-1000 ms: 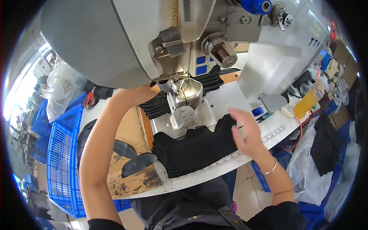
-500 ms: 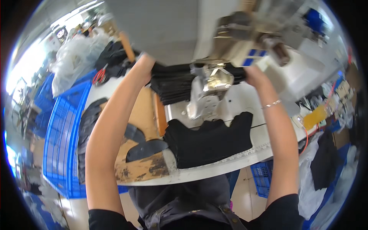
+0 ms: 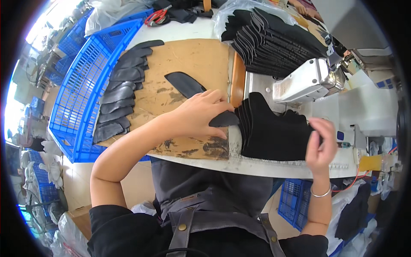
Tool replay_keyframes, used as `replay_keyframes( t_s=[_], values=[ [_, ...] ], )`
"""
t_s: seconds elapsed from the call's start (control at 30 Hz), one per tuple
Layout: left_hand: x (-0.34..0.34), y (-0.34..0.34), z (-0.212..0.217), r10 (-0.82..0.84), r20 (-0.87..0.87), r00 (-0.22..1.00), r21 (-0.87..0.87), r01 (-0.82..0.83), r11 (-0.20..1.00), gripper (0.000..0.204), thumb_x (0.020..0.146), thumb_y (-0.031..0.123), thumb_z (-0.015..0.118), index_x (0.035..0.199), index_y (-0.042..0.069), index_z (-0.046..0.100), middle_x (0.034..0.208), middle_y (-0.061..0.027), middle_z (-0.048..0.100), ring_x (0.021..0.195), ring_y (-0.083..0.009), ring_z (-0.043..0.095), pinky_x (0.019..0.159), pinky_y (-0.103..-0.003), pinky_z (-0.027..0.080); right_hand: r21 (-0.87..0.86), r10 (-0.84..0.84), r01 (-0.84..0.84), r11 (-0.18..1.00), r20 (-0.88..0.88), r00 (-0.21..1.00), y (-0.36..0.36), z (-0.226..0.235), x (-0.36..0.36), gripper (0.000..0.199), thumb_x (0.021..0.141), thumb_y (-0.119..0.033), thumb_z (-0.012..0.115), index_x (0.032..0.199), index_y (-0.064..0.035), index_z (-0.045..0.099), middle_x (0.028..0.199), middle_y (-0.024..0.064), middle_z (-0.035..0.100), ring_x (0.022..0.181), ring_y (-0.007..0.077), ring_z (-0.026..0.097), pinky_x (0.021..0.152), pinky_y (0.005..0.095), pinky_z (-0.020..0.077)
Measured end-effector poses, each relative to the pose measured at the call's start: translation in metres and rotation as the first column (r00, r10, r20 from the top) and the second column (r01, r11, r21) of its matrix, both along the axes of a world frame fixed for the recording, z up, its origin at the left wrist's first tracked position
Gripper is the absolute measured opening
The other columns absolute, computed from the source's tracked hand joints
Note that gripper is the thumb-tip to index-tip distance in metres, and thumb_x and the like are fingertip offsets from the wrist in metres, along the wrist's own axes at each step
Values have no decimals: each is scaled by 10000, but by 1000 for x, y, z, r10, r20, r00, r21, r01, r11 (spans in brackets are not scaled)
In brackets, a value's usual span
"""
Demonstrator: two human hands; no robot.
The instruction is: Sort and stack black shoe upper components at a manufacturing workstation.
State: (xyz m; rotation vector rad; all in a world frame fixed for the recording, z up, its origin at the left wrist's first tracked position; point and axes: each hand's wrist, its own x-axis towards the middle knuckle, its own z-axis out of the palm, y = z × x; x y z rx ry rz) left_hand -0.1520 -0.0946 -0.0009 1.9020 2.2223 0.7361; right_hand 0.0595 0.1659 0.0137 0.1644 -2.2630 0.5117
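Over a worn cardboard sheet [image 3: 192, 53], my left hand [image 3: 203, 113] reaches with fingers and thumb spread. A small dark curved piece [image 3: 224, 119] lies between its thumb and fingertips; a firm grip cannot be made out. Just beyond the hand rests another dark curved piece [image 3: 185, 84]. A stack of black fabric pieces [image 3: 274, 132] with wavy upper edges lies at the table's front, right of the left hand. My right hand [image 3: 322, 143] is at the stack's right edge, fingers loosely bent and apart from the thumb, holding nothing visible.
A white-and-metal sewing machine arm [image 3: 306, 81] stands behind the stack. Further back a large fanned pile of black pieces [image 3: 278, 40] lies partly on clear plastic. Overlapping dark pieces [image 3: 117, 100] line the cardboard's left side by a blue crate [image 3: 81, 94]. Red-handled scissors [image 3: 157, 16] lie behind.
Both hands have let go of the black pile behind the machine and come back toward me. The left is now over the cardboard, the right beside the front stack. My view has swung left.
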Motion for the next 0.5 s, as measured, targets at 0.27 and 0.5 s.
replay_keyframes(
  t_s=[0.27, 0.5],
  values=[
    [21, 0, -27, 42, -108, 993, 80, -33, 996, 303, 718, 242, 738, 881, 38, 585, 923, -96, 539, 861, -281, 568, 747, -389, 476, 164, 275, -316, 934, 234, 933, -58, 0, -26, 341, 695, 10, 637, 1036, -9, 621, 1032, 101, 624, 898, 282, 617, 766, 369, 506],
    [53, -15, -27, 265, -238, 934, 384, -160, 909, 171, 709, 48, 664, 876, 20, 637, 1068, -114, 615, 796, -230, 632, 670, -320, 518, 45, 371, -398, 916, 279, 886, -81, 7, -88, 221, 752, 17, 618, 973, 11, 615, 990, 112, 618, 885, 288, 598, 772, 381, 499]
  ],
)
